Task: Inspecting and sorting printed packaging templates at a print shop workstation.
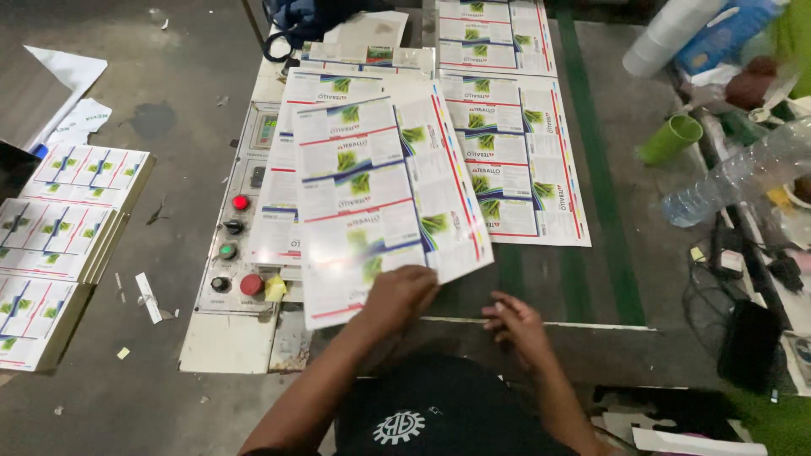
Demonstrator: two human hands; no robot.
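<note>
The left hand (400, 293) pinches the near edge of a glossy printed sheet (380, 194) — it lies tilted over other sheets beside the control panel (236, 245). The right hand (517, 325) hovers just beside, fingers loosely curled, seemingly holding nothing — its palm is hidden.

Left hand (399, 295) gripping — right hand (515, 325) loose

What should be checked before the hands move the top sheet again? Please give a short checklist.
1. Left hand on the top sheet: ok, it presses the near edge.
2. Right hand free: ok, it holds nothing.
3. Sheet lying flat: not ok, it is skewed over the pile and its near part bends.
4. Sheet clear of the control panel: not ok, it overlaps the panel edge.
5. Only one sheet gripped: cannot tell.
</note>
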